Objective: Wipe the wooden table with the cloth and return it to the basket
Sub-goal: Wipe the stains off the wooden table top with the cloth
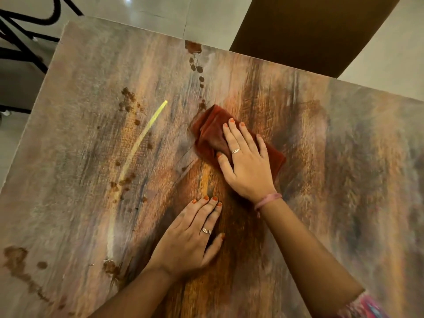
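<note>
Streaked brown and grey wood grain is filling most of the view, the desk [344,180] tilting across the frame under pale floor tiles [206,17]. Near its middle a folded rust-red cloth [207,136] is lying flat on the desk, and the right hand [246,164] is pressing down on it with straight, spread fingers, covering its near half. The left hand [190,237] is resting palm-down on bare wood just in front of the cloth, fingers straight and close together, holding nothing. Brown spots [196,63] are trailing from the far edge towards the cloth. A pale yellow streak [146,129] is curving to the left. A dark brown chair [309,35] is standing beyond the far edge.
</note>
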A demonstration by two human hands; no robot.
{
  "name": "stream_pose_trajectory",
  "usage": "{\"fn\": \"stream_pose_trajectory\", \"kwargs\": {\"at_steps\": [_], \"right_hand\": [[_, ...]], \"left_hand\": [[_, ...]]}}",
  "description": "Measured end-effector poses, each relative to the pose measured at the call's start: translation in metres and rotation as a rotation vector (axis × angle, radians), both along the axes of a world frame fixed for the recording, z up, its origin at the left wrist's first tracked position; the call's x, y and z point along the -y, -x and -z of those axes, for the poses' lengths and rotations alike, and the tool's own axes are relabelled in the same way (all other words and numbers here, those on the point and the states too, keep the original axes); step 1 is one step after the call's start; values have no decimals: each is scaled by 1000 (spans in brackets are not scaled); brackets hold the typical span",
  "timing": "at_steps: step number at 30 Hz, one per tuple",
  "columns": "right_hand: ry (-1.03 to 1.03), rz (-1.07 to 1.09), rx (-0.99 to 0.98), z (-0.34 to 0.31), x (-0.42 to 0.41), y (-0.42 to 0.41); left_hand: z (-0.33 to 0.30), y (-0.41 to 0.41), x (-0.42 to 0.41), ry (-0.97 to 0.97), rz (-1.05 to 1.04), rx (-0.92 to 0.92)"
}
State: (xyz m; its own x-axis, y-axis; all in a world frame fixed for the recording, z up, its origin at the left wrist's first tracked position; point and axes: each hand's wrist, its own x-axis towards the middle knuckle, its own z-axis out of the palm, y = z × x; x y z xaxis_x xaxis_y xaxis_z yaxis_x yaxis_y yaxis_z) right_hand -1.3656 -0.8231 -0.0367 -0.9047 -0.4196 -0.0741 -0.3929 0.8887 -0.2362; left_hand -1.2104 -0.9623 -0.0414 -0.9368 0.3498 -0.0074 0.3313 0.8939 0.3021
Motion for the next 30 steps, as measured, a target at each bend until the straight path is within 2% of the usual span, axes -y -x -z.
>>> {"fn": "stream_pose_trajectory", "kwargs": {"at_steps": [3, 9, 13, 18, 25, 27, 30], "right_hand": [[-15, -11, -24, -2, 9, 52], [-40, 163, -1, -4, 51, 193], [-48, 262, 18, -4, 68, 223], [-20, 164, -31, -7, 60, 163], [24, -81, 11, -5, 22, -15], [-19, -124, 16, -4, 16, -29], [-58, -150, -12, -5, 23, -5]], "left_hand": [[-2, 1, 0, 8, -1, -17], [-2, 0, 1, 9, 8, -8], [0, 1, 2, 0, 9, 10], [-1, 0, 1, 12, 11, 16], [-3, 1, 1, 42, 15, -30], [-4, 1, 2, 35, 10, -36], [-3, 0, 2, 24, 1, -22]]}}
